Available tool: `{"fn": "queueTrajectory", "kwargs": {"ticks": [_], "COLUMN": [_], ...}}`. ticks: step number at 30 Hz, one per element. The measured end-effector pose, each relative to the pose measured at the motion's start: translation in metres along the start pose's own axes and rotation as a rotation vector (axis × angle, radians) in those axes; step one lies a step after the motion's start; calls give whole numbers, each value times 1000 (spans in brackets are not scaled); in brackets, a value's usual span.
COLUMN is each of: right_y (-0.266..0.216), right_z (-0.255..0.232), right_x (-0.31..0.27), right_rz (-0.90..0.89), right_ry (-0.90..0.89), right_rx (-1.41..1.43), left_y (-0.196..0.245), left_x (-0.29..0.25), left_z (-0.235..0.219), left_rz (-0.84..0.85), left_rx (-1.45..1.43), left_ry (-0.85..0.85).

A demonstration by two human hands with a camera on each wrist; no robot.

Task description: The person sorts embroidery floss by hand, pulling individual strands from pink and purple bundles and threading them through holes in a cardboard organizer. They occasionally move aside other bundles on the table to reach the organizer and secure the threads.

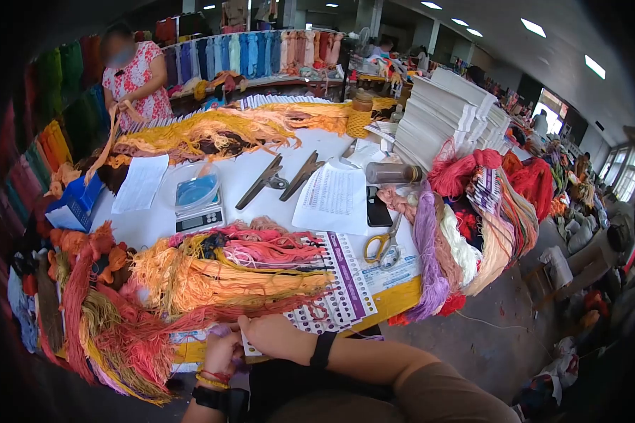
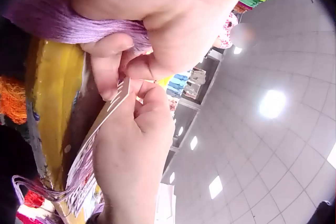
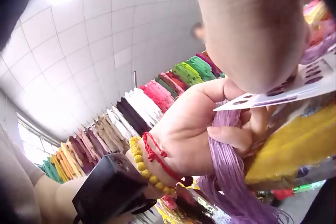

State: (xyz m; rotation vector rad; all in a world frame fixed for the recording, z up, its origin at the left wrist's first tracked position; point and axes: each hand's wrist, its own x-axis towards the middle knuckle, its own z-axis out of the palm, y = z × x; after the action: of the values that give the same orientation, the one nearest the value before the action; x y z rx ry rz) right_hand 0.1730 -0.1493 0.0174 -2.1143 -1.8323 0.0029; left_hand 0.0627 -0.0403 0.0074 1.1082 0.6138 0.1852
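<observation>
At the table's near edge, my left hand (image 1: 222, 350) grips a skein of purple thread (image 3: 226, 166), which runs through its curled fingers and hangs below. My right hand (image 1: 279, 338) pinches the corner of a white thread card (image 1: 346, 282) printed with a purple strip and rows of dark dots. Left fingertips meet the same corner from beneath in the left wrist view, where slots show along the card edge (image 2: 118, 97). Purple strands (image 2: 81, 174) hang from the card's far side. Orange thread bundles (image 1: 219, 278) and red ones lie across the card, just beyond my hands.
Yellow-handled scissors (image 1: 384, 247), a phone (image 1: 378, 206), a printed sheet (image 1: 331, 197), two large clips (image 1: 264, 180) and a scale (image 1: 199, 211) are on the table (image 1: 240, 211). Stacked white cards (image 1: 441, 113) rise at back right. A person (image 1: 137, 81) stands across the table.
</observation>
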Motion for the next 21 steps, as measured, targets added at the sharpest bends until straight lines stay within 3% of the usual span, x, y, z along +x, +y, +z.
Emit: {"fn": "queueTrajectory", "kwargs": {"ticks": [2,4,5,8,11,13,15,17,21], "right_y": [1,4,8,12,9,16,23,28,28], "right_z": [2,8,14,21,-4,-2,1,1,-2], "right_x": [2,5,6,9,5,3,0,-1,1], "right_rz": [28,210,210,310,389,337,317,318,307], "right_ry": [9,-36,-34,-23,-105,-217,-291,-315,-351], "right_rx": [53,157,159,402,415,308,264,308,309], "left_y": [-4,-7,-8,-11,-9,-12,-15,-7,2], "left_x": [3,3,3,8,9,14,19,13,2], "left_z": [-1,8,12,8,1,-16,-48,-65,-65], "left_rz": [1,15,15,75,241,558,515,299,225], "left_rx": [44,-33,-31,-11,482,863,884,639,620], "left_ry": [-17,52,52,75,98,241,322,221,79]}}
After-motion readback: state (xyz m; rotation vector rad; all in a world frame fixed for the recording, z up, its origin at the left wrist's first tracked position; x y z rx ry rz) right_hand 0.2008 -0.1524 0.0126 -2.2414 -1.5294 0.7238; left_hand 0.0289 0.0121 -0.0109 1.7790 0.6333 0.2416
